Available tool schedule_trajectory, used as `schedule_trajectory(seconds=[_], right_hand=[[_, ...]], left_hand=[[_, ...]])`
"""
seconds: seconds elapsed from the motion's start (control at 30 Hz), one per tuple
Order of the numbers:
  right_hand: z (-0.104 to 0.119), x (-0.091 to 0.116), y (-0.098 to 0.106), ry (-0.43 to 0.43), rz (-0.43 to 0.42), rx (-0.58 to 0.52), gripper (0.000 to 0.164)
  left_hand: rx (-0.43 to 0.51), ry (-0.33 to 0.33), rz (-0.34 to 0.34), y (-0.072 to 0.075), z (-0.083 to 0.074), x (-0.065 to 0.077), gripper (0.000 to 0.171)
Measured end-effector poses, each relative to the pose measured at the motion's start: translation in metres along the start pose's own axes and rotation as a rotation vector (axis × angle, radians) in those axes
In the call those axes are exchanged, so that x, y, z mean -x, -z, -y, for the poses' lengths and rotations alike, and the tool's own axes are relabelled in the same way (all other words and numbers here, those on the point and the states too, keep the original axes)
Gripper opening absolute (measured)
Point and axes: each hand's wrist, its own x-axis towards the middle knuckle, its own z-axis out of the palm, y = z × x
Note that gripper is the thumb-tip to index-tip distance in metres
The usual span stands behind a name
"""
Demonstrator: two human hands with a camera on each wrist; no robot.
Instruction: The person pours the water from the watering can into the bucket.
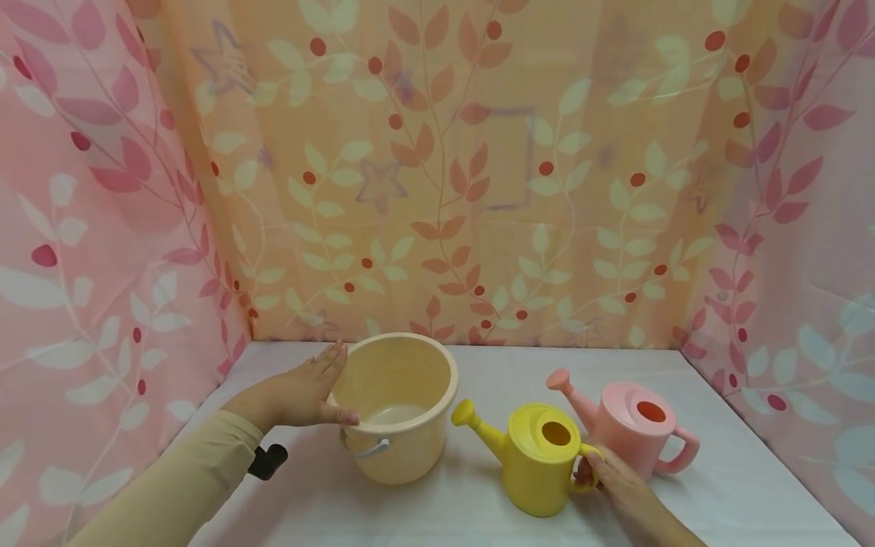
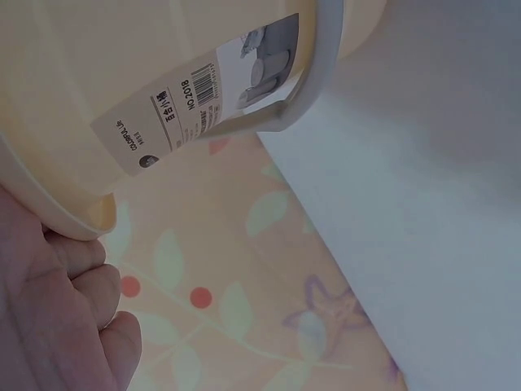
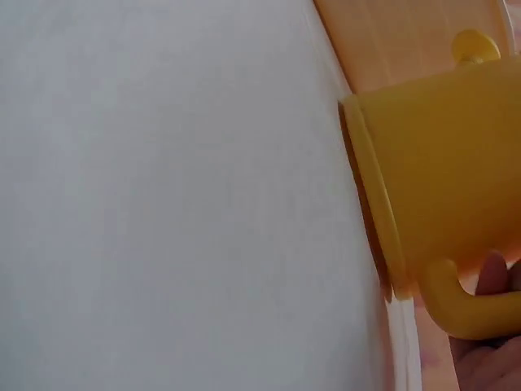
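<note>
A cream plastic bucket (image 1: 403, 448) stands upright left of the table's middle, its grey handle hanging down. My left hand (image 1: 301, 391) rests against the left side of its rim, fingers extended and thumb at the near edge. In the left wrist view, the bucket's printed label (image 2: 203, 98) shows, with the fingers (image 2: 98, 293) right at the rim. My right hand (image 1: 618, 482) grips the handle of a yellow watering can (image 1: 536, 479), whose spout points left towards the bucket. In the right wrist view, fingers curl inside the can's handle (image 3: 472, 314).
A pink watering can (image 1: 629, 433) stands just behind and right of the yellow one, its spout pointing left. A white cloth covers the table (image 1: 328, 501). Leaf-patterned curtains (image 1: 444, 190) enclose the back and both sides.
</note>
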Motion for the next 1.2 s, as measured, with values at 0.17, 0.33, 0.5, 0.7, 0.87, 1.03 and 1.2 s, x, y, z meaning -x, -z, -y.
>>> schedule_trajectory(seconds=[0.17,0.33,0.5,0.7,0.87,1.03,1.2], right_hand=[[0.004,-0.007,-0.017,0.018,-0.200,-0.072,0.047],[0.007,-0.008,-0.024,0.004,-0.310,-0.069,0.045],[0.007,-0.006,-0.024,0.004,-0.339,-0.059,0.042],[0.010,-0.001,-0.021,0.041,-0.340,-0.008,0.037],[0.017,0.003,-0.015,0.094,-0.349,0.031,0.036],[0.026,0.008,-0.007,0.176,-0.338,0.027,0.033],[0.038,0.011,-0.002,0.179,-0.385,0.047,0.034]], left_hand=[[-0.008,0.008,-0.001,0.000,0.001,-0.001,0.118],[0.011,0.008,0.002,0.000,-0.002,-0.001,0.115],[0.008,0.007,-0.001,0.000,-0.002,-0.002,0.115],[0.000,0.007,-0.006,-0.001,0.000,-0.002,0.116],[0.007,0.014,-0.002,0.000,0.000,-0.001,0.117],[0.001,0.019,-0.002,0.000,0.000,-0.001,0.116],[0.004,0.021,0.002,0.001,0.000,-0.001,0.116]])
